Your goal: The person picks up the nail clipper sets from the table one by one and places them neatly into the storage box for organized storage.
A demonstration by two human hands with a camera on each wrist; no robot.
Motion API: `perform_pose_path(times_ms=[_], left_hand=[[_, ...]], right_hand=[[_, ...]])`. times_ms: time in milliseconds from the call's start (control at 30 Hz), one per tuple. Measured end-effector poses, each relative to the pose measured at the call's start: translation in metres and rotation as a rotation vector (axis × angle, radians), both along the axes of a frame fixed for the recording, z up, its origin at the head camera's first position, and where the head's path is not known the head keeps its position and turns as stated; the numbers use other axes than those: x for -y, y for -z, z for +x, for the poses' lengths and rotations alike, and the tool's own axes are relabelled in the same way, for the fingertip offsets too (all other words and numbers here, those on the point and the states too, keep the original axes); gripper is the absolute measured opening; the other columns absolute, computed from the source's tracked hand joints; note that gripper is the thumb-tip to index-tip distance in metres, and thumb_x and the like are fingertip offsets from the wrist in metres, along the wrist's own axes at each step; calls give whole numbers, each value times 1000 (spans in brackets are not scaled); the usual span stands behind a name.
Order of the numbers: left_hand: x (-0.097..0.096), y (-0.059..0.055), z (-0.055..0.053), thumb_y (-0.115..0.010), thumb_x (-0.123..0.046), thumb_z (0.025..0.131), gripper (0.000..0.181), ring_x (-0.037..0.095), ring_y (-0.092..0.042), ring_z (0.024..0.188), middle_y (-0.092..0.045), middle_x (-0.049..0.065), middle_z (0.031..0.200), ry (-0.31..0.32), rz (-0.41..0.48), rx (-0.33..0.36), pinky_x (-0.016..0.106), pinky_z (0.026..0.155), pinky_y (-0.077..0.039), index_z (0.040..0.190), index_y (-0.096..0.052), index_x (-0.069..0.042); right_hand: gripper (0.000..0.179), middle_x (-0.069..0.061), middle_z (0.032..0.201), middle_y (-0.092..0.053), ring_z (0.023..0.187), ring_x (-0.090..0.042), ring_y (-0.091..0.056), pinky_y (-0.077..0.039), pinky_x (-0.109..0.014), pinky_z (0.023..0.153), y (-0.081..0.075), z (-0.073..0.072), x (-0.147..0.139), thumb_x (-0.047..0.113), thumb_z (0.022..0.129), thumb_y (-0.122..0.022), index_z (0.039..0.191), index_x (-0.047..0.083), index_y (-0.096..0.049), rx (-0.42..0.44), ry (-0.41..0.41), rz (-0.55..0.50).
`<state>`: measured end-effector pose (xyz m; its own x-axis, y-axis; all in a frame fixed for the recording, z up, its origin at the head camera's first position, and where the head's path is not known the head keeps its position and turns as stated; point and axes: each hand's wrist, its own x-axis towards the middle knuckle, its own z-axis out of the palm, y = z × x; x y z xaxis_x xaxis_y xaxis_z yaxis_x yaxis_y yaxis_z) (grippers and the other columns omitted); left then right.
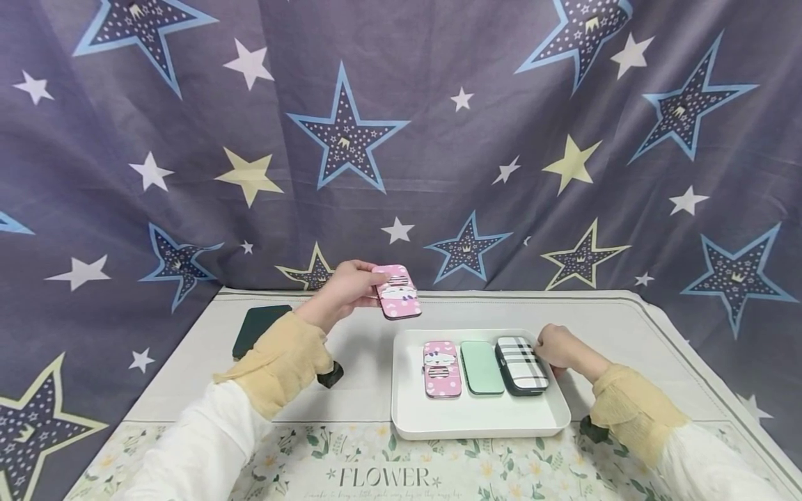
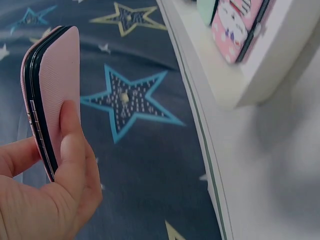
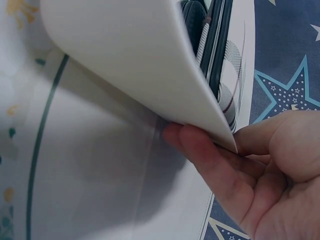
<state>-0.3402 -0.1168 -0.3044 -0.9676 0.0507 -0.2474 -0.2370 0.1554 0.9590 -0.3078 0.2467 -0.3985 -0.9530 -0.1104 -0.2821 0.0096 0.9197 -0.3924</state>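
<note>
My left hand (image 1: 354,282) holds a small pink case (image 1: 398,292) with a white cartoon animal on it, raised behind the white tray (image 1: 476,419). In the left wrist view, the fingers and thumb pinch that case (image 2: 60,75) by its lower part, its black zip-like edge showing. My right hand (image 1: 560,348) grips the tray's right rim, thumb on the inner side and fingertips under the outside, as the right wrist view shows. Inside the tray lie a second pink case (image 1: 442,379), a mint green case (image 1: 482,367) and a black-and-white plaid case (image 1: 525,365), side by side.
A dark green flat case (image 1: 260,325) lies at the left of the table, partly behind my left forearm. The table's cloth (image 1: 351,445) has a floral front band with the word FLOWER. A dark star-patterned curtain (image 1: 426,174) hangs along the back edge.
</note>
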Motion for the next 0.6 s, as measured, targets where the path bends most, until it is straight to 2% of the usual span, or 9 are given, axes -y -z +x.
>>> perform_pose_path(times_ms=[267,600], left_hand=[[-31,1,8,-60,-9,91,36,16,-61,71,-58,12,92,47,4,5,30,66,-58,122,-46,3],[-65,8,16,-62,-5,89,33,16,-61,68,-59,12,87,100,46,25,31,64,-58,117,-47,3]], right_hand=[[27,-11,66,-63,52,-15,-63,-54,-25,49,-1,0,0,6,93,-47,95,-14,-64,1,-3,0],[27,-10,66,-63,52,-14,-63,-53,-26,49,-1,0,0,6,94,-47,95,-14,-64,-3,-15,12]])
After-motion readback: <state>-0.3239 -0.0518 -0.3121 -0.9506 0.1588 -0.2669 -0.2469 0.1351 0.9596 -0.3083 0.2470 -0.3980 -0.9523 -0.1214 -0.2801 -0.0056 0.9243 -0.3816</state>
